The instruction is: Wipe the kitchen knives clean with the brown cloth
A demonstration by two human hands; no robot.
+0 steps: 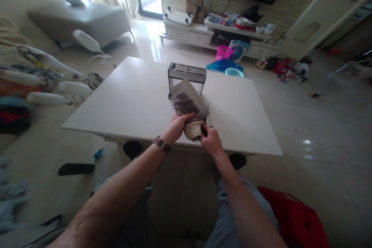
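Just above the table's front edge, a shaggy grey-purple cloth (pixel 186 102) is bunched around a beige, cup-shaped piece (pixel 193 130). My left hand (pixel 178 124), with a brown-strapped watch on its wrist, is closed on the cloth, its thumb lying across the top. At the lower right, my right hand (pixel 211 139) has its fingers curled in against the rim of the beige piece; the fingertips are partly hidden. Behind the cloth, a flat grey panel (pixel 188 88) is tilted, with a dark-framed box (pixel 187 70) with clear sides standing beyond it.
The white table (pixel 139 97) spreads to both sides of my hands. Past its far edge are a light-blue basket (pixel 234 72), a blue bag and a pink basket (pixel 223 52). White lamp-like arms with cables (pixel 93 81) crowd the left. A red bag (pixel 293 217) lies at lower right.
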